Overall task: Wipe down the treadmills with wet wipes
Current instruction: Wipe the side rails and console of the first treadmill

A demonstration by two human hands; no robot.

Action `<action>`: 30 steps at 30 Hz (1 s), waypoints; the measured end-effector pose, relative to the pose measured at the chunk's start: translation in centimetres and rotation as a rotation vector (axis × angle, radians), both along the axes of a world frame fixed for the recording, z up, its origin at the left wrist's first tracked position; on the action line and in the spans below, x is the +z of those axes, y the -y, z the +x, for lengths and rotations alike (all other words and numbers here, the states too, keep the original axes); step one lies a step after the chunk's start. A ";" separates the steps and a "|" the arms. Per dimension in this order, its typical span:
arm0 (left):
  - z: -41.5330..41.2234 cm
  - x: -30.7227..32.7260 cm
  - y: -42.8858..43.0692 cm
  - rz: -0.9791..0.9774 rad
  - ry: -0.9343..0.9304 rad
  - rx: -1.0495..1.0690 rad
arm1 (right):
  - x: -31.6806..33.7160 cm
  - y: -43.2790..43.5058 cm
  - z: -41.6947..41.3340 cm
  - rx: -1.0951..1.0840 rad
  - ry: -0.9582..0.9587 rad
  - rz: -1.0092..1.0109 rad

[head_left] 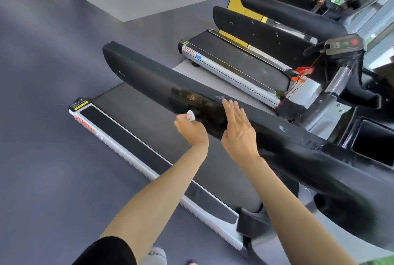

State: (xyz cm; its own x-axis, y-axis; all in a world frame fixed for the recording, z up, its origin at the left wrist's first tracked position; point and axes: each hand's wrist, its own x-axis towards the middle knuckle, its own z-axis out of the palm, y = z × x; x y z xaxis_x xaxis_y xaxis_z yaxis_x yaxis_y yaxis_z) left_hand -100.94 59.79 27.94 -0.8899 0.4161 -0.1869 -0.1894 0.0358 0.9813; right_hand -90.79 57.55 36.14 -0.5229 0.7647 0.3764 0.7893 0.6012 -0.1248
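One view: we look from the head, forward and down, tilted, close over the treadmill handrail (149, 77).

Your left hand (190, 129) hides most of the wipe (191, 115); only a white bit pokes out. The long black rail (149, 79) runs off the right edge and gets blurry there. The red words (85, 125) on the treadmill (128, 143) side are too smeared to read.

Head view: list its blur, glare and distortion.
Head view: motion blur smears the handrail at lower right and the floor at left; a wet patch beside the wipe gleams; the upper right corner is washed out; the frame sits tilted.
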 end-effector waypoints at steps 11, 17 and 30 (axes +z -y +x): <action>-10.5 -0.3 -0.1 0.034 -0.109 0.010 | -2.1 -0.3 -2.2 -0.139 -0.127 0.124; -9.0 1.4 1.8 0.044 -0.577 -0.283 | -0.9 -0.4 -5.3 0.017 0.019 0.160; -10.7 3.4 2.1 0.058 -0.912 -0.488 | 1.4 -1.6 -12.1 -0.059 0.126 -0.019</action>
